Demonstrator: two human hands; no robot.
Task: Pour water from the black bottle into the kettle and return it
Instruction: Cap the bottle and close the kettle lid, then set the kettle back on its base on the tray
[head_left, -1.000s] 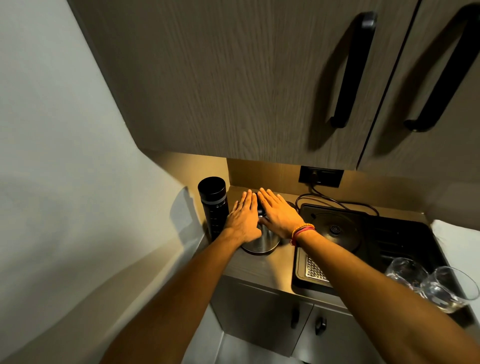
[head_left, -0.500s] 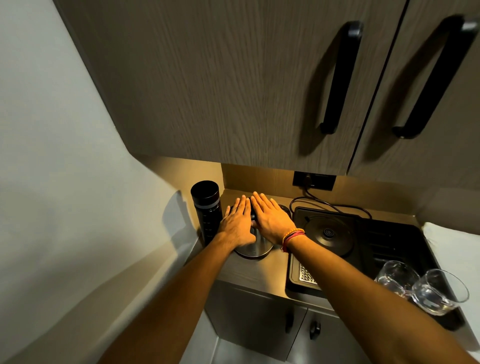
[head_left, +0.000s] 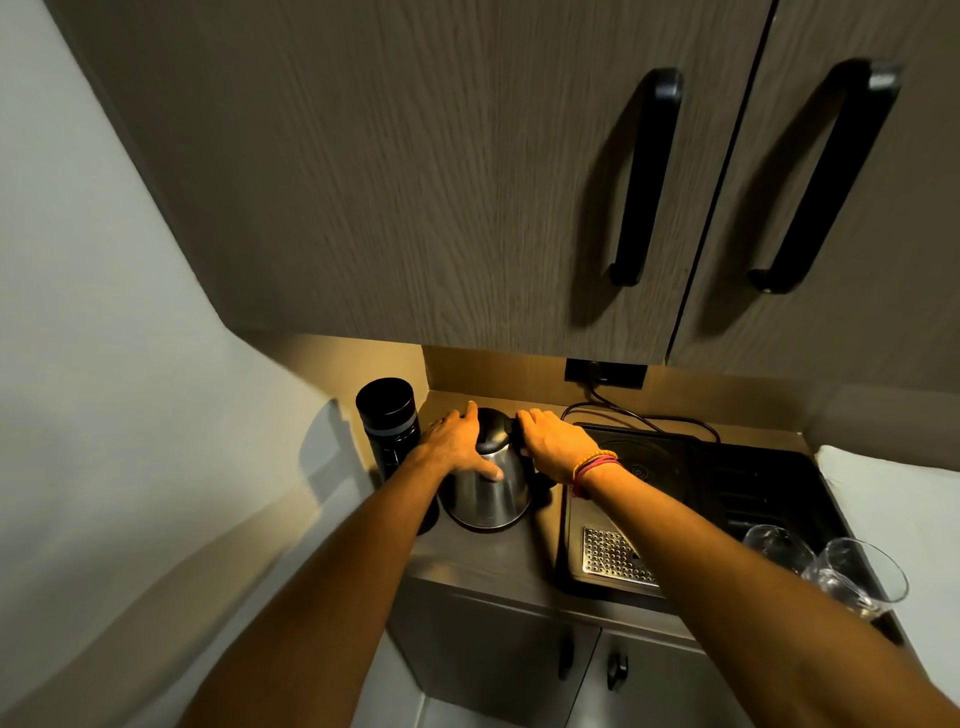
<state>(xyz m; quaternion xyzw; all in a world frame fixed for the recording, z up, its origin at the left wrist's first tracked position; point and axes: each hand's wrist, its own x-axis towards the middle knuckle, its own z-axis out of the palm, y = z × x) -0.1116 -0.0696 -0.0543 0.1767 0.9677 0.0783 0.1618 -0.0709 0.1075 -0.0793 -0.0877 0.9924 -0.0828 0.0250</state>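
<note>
A steel kettle (head_left: 491, 493) with a black lid stands on the counter near the back left corner. My left hand (head_left: 453, 446) wraps around its left side, thumb on the front of the steel body. My right hand (head_left: 557, 442) grips the black handle on the kettle's right side. The black bottle (head_left: 388, 422), capped and upright, stands just left of the kettle against the wall, untouched.
A black tray (head_left: 727, 499) with the round kettle base and a metal drip grate (head_left: 610, 556) lies to the right. Two glasses (head_left: 831, 566) stand at the tray's front right. A cord runs to the wall socket (head_left: 605, 373). Cupboard doors hang close overhead.
Both hands lay flat on top of the kettle before. Now they have spread apart, the left onto the kettle's body, the right onto its handle. The lid is now visible.
</note>
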